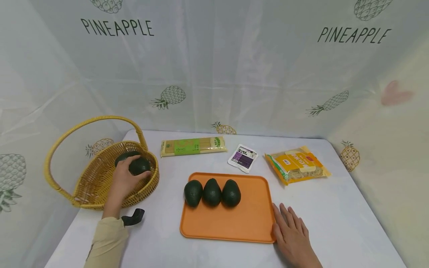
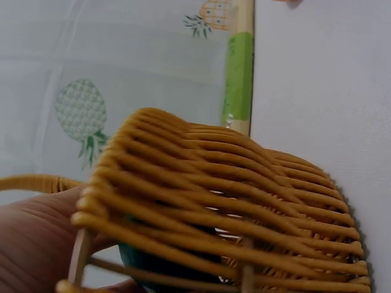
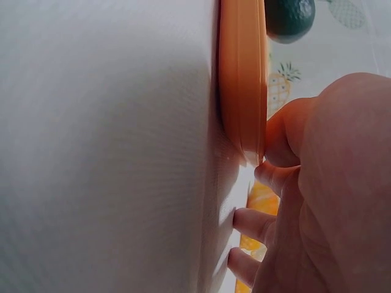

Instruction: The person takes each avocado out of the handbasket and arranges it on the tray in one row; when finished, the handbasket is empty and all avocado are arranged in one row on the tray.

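Observation:
Inside the yellow wicker basket (image 1: 97,178), my left hand (image 1: 124,176) grips a dark green avocado (image 1: 140,166) between thumb and fingers. Another avocado (image 1: 125,155) lies just behind it, partly covered by the hand. From the left wrist, the basket's woven wall (image 2: 201,165) hides most of the held avocado (image 2: 174,265). Three avocados (image 1: 212,192) lie in a row on the orange tray (image 1: 234,227), toward its upper left. My right hand (image 1: 292,236) lies at the tray's right edge with fingers extended; the right wrist view has its thumb against the tray's rim (image 3: 241,79).
Behind the tray lie a pack of noodles (image 1: 192,146) with a green label, a small white and purple packet (image 1: 243,159) and an orange-yellow food bag (image 1: 296,165). The basket's tall handle (image 1: 97,119) arches at the left. A pineapple-print curtain (image 1: 228,74) hangs behind the table.

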Available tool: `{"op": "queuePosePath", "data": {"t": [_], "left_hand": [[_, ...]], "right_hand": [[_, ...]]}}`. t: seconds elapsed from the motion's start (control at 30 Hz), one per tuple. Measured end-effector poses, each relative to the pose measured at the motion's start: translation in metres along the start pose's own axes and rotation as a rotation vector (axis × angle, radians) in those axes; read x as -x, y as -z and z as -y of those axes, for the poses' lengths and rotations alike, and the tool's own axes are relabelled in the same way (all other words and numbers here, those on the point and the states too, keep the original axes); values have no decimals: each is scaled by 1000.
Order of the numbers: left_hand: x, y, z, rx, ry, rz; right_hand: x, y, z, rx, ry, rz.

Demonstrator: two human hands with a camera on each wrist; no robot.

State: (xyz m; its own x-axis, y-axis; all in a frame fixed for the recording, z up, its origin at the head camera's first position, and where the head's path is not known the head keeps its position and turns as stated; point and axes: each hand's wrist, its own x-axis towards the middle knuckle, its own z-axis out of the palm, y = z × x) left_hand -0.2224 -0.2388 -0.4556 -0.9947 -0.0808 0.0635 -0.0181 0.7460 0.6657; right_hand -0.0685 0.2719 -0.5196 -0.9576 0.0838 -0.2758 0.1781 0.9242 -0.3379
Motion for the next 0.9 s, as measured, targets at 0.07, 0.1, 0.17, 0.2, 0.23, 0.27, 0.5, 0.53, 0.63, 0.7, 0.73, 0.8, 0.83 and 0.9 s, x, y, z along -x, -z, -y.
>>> {"op": "queuePosePath", "data": {"t": [0.07,0.1,0.17,0.2,0.23,0.27,0.5,0.53,0.63,0.7,0.73,0.8,0.83,0.9], "left_hand": [[3,3,0,24,-11,-18],[4,3,0,44,-14,-25],[6,5,0,77,-29,-41],[7,6,1,96,-38,-49],[8,7,1,115,-48,-58],[9,8,1,137,-55,-67],[14,11,-1,375,-73,-81],[15,11,-2,414,-78,-75],[16,8,-4,499,-104,-54],[17,6,-5,537,-128,-41],[18,4,-6,553,-141,-34],[19,2,-8,597,-167,-22],[20,0,-9,618,-181,-20],[21,-2,-10,665,-205,-17]], "right_hand": [[0,0,0,7,1,-4],[0,-1,0,14,2,-6],[0,-1,-1,20,4,-9],[0,-1,-1,21,7,-9],[0,-1,-1,19,9,-10],[1,-1,-1,17,13,-9],[1,-1,-2,8,18,-3],[0,-1,-2,11,16,-3],[0,-1,-1,16,10,-5],[0,-1,-1,9,6,-4],[0,-1,-1,8,4,-4],[0,-1,-1,0,4,-2],[1,-1,-1,-4,6,-2],[1,-1,-1,-11,7,0]]}}
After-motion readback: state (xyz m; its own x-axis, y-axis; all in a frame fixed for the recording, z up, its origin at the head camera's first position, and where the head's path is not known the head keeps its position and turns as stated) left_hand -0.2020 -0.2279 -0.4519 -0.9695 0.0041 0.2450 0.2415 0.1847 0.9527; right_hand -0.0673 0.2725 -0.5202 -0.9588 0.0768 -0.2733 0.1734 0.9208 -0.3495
